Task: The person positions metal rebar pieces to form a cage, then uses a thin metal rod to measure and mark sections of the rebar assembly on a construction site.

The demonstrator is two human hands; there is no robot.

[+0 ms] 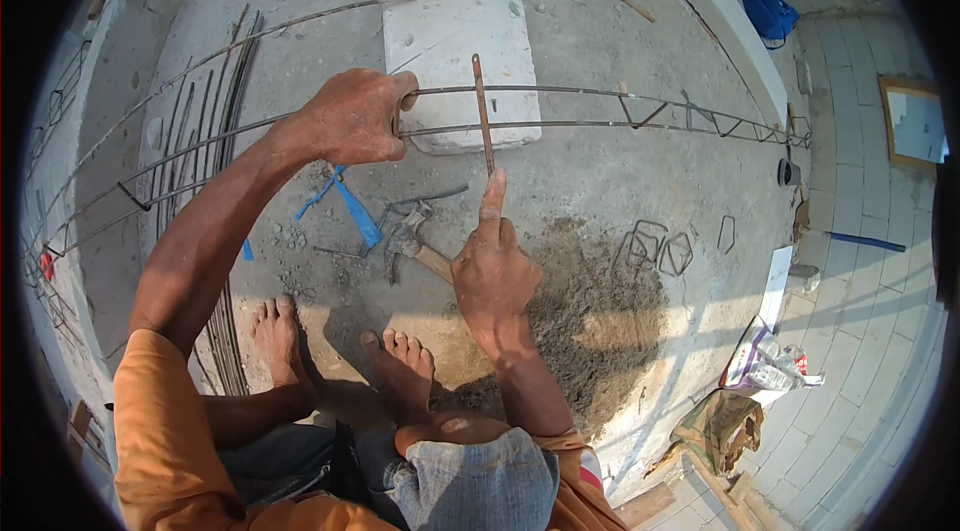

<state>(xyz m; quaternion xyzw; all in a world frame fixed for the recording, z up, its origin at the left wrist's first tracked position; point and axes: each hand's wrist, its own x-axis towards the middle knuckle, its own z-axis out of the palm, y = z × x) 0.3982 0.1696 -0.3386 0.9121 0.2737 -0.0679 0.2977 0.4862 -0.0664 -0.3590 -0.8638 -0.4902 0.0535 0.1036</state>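
In the head view, a pale slab (pixel 455 26) lay flat on a concrete floor (pixel 330 61), ahead of a person's bare feet (pixel 400 366).

A steel bar cage (pixel 590 124) crossed the slab's near part from side to side, running well past both its left and right edges. The cage's right end came close to a pale ledge (pixel 745 46) to the right of the slab. A long bar (pixel 300 21) reached in from the left, its tip over the slab's far half.

The left hand (pixel 355 116), at the slab's left edge, had its grip closed on the cage. The right hand (pixel 495 276), just nearer the person than the slab, had its grip closed around a rusty rod (pixel 482 111), index finger along it; the rod stood across the cage bars, its upper end over the slab.

Floor stretched between the slab and the ledge. Closer to the person than the slab were a hammer (pixel 408 236) and a blue strip (pixel 358 213); near and right of it, a sand heap (pixel 590 331) and bent steel rings (pixel 655 248). Straight bars (pixel 232 81) lay to its left.
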